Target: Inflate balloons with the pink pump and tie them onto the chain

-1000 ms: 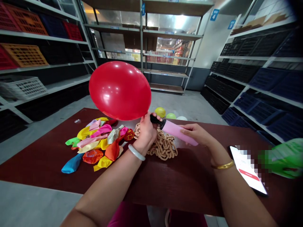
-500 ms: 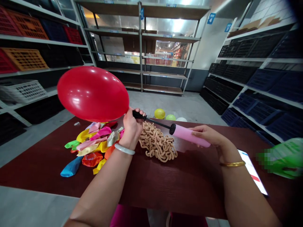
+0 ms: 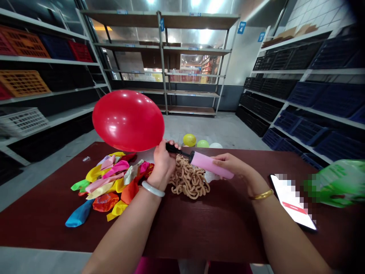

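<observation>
A dark red-brown table [image 3: 228,228] stands in a room with metal shelves [image 3: 196,22] at the back and on both sides. In the air above the table, left of the middle, is one big red balloon [image 3: 128,120], round and shiny, and its narrow end is at the left hand [image 3: 164,160]. This hand has its fingers closed around the black handle [image 3: 172,148] of a hand pump [image 3: 199,161]; how the balloon is fixed there, the fingers hide. The right hand [image 3: 232,165] holds the pink barrel [image 3: 211,166], with thumb and fingers bent around it. Between handle and barrel a short piece of black rod [image 3: 186,154] can be seen. Below the pump, a heap of tan cord [image 3: 189,180] lies on the table. To its left are flat balloons [image 3: 116,169] of many colours. Near the right forearm lies a phone [image 3: 285,196], and further right a green bag [image 3: 342,182]. Beyond the far edge are yellow, green and white balloons [image 3: 189,140]. Plastic crates [image 3: 24,83] stand on the side shelves.
</observation>
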Motion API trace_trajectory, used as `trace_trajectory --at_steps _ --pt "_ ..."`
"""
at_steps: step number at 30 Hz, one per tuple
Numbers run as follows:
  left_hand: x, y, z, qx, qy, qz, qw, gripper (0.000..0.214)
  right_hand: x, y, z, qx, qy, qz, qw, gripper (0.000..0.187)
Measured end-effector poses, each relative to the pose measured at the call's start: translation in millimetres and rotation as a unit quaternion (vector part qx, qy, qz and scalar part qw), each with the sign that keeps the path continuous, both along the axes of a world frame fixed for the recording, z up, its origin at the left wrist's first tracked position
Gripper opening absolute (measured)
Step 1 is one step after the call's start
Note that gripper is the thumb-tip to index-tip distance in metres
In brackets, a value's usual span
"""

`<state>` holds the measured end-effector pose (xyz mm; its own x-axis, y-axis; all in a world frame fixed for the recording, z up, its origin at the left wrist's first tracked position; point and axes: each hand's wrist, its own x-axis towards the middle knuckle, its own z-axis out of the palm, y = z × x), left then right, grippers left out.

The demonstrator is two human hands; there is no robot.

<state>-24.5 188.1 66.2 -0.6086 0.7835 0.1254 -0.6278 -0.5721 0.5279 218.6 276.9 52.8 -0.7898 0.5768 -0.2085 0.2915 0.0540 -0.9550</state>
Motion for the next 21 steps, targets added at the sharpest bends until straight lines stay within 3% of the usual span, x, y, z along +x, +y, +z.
trace_trajectory --at_steps 5,8,12,21 --pt "-43 -6 15.3 -0.006 -0.012 0.053 0.998 0.015 28 18 -4.3 -0.019 -0.02 0.009 1.0 0.06" --pt "-48 -7 15.9 0.0 -0.013 0.06 0.998 0.015 36 23 -5.8 -0.019 -0.025 0.009 0.999 0.057" --pt "-30 -1 7.3 0.006 -0.021 0.045 0.999 0.012 33 22 -4.8 -0.008 -0.029 -0.005 1.0 0.055" --pt "29 4 -7.8 0.002 0.001 0.001 1.0 0.015 -12 -5 -3.5 0.004 0.029 -0.009 1.0 0.056"
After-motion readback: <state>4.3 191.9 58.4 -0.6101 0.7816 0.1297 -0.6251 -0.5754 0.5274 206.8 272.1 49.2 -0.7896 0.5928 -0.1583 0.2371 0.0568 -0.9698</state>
